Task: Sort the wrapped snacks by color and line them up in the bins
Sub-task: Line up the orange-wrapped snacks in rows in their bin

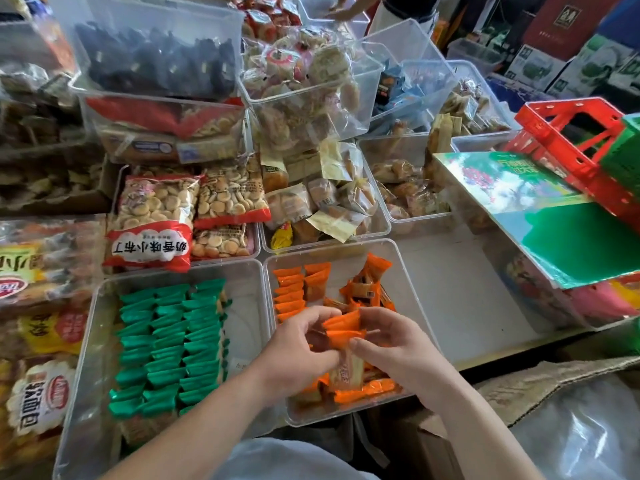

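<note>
Head view, lower centre: my left hand (298, 344) and right hand (391, 344) both pinch a small stack of orange snacks (343, 327) over the right bin (410, 296); lining-up step; next, I judge, squaring them onto the orange row (290, 292) at its upper left.

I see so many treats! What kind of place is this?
Probably a snack shop or market stall: clear bins hold wrapped snacks, biscuit bags lie piled, and boxed goods stand behind.
</note>
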Available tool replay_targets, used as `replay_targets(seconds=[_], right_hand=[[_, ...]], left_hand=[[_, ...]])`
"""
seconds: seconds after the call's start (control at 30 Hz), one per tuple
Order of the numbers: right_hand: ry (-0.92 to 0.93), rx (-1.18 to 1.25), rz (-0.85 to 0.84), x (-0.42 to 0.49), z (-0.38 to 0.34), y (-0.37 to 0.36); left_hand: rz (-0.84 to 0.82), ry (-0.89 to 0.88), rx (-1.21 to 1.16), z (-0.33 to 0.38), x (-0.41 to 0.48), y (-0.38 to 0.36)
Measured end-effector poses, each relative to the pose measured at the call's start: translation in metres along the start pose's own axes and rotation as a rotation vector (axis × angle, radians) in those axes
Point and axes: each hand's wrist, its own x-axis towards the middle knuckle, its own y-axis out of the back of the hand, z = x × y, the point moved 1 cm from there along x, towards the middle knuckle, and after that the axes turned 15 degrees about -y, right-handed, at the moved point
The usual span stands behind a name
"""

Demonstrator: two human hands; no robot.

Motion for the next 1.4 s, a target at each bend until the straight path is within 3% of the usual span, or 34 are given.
replay_targets(seconds=[0.1,0.23,0.4,0.5,0.7,0.9,1.1,1.4], right_hand=[[-0.006,-0.203,-0.074,0.016,-0.003,0.007],[0.087,-0.481,-0.090,0.038,-0.022,0.008],[0.083,-0.328,0.141,0.093,-0.030,0.008],[0.097,-0.349,0.146,0.130,-0.025,0.000],[0.131,-0.484,0.058,0.173,-0.012,-0.026],[0.206,-0.495,0.098,0.186,-0.010,-0.039],[0.085,-0.389,0.235,0.190,-0.012,-0.047],[0.147,-0.823,0.322,0.184,-0.023,-0.011]], left_hand=[[-0.010,0.029,0.024,-0.009,0.001,0.000],[0.105,0.060,0.016,-0.018,0.012,0.009],[0.360,0.108,0.179,-0.029,0.028,0.045],[0.394,0.141,0.202,-0.030,0.027,0.063],[0.365,0.172,0.215,-0.035,0.029,0.065],[0.315,0.192,0.231,-0.033,0.037,0.060],[0.297,0.161,0.283,-0.024,0.044,0.054],[0.199,0.193,0.354,-0.025,0.047,0.026]])
